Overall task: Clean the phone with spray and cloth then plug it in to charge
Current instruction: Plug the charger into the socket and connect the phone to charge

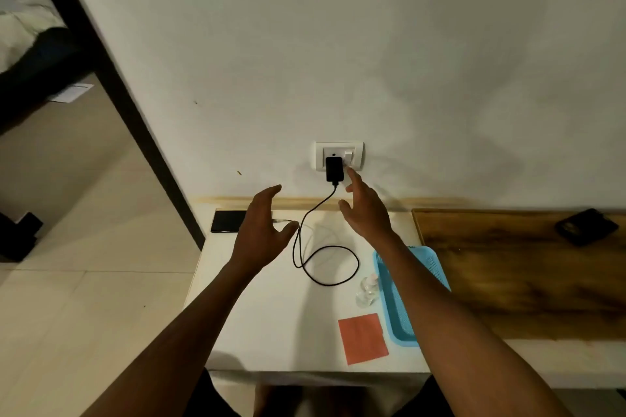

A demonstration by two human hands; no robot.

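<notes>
A black phone point(227, 221) lies flat at the far left corner of the white table point(271, 332), partly hidden by my left hand point(261, 230), which hovers open above it. The black cable point(325, 257) loops across the table up to a black charger point(334, 168) plugged into the wall socket point(338, 156); the cable's phone end is hidden behind my left hand. My right hand point(366, 210) is open, its index finger pointing up just below the socket's switch. A clear spray bottle point(367, 288) stands near the blue tray. An orange cloth point(363, 338) lies flat near the front.
A blue plastic tray point(426, 267) sits at the table's right side under my right forearm. A wooden surface point(508, 267) extends to the right with a dark object point(587, 226) on it. A dark doorframe point(111, 78) and tiled floor are to the left.
</notes>
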